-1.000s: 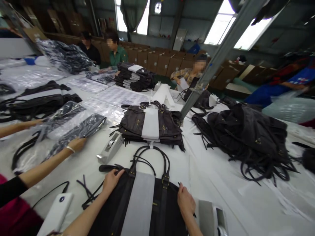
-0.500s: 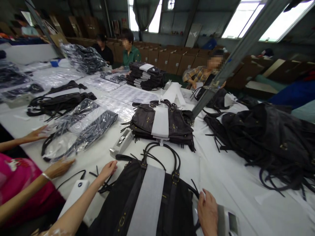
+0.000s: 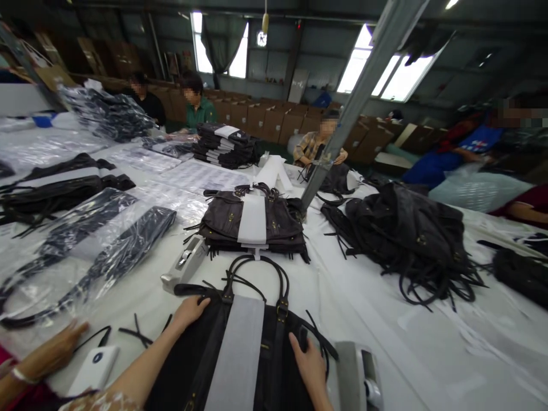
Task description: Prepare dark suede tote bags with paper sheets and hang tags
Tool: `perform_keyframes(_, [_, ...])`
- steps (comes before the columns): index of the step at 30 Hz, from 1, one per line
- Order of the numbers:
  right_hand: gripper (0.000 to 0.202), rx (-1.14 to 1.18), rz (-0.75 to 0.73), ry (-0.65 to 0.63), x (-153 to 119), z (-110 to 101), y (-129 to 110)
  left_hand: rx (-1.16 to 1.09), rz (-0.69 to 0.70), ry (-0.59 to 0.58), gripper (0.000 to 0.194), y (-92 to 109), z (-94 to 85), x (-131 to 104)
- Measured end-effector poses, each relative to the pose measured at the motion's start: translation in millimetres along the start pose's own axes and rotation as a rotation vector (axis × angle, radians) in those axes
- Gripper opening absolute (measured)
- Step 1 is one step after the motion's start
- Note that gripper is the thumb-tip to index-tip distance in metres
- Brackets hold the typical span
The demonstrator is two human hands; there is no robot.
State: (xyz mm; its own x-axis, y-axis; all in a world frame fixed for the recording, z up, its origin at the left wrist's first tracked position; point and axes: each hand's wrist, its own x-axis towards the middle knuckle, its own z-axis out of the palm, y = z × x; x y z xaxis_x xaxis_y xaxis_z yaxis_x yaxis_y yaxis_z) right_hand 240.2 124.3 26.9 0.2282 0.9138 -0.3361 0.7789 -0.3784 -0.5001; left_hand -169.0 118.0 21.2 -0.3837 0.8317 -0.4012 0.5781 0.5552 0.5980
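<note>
A large dark bag (image 3: 201, 348) lies flat in front of me, its two looped handles pointing away and a strip of white paper (image 3: 240, 348) down its middle. My left hand (image 3: 191, 311) is on the bag's upper left edge, fingers curled around the dark material there. On the right side of the bag, my right hand (image 3: 309, 357) grips a dark strap or flap between thumb and fingers. Beyond the handles sits a stack of folded dark bags (image 3: 218, 217) with a white paper band. One tape dispenser (image 3: 186, 262) stands left of it, another (image 3: 357, 371) beside my right hand.
At the left, a person's hand (image 3: 62, 345) is by a plastic-wrapped bag (image 3: 128, 240) and a white power bank (image 3: 95, 365). A slanted metal post (image 3: 342, 125) rises behind the stack. Loose dark bags (image 3: 406, 234) are heaped at the right. Several people stand around the table.
My view has turned to the right. My left hand has moved onto the bag's edge, and my right hand has come inward and taken hold of dark material on its right side.
</note>
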Motion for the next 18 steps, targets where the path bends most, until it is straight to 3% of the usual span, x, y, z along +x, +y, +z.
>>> perform_keyframes(4, [0.053, 0.149, 0.049, 0.012, 7.5, -6.4, -1.3, -0.006, 0.062, 0.02, 0.042, 0.0, 8.3, 0.3])
perform_keyframes(8, [0.049, 0.302, -0.021, -0.03, 13.8, -9.3, 4.5, -0.037, 0.104, 0.002, 0.046, -5.4, 14.0, 3.2])
perform_keyframes(13, [0.05, 0.431, -0.075, -0.032, 12.4, -3.4, 8.9, 0.023, 0.086, 0.008, 0.049, -6.3, 6.5, 9.7])
perform_keyframes(16, [0.055, 0.52, -0.088, -0.026, 0.5, -6.0, 22.1, 0.104, 0.082, 0.209, 0.055, 20.9, 7.0, 0.4])
perform_keyframes(18, [0.059, 0.582, -0.07, -0.036, -14.0, -8.5, 32.6, 0.105, 0.152, 0.339, 0.051, 56.6, 23.3, -16.2])
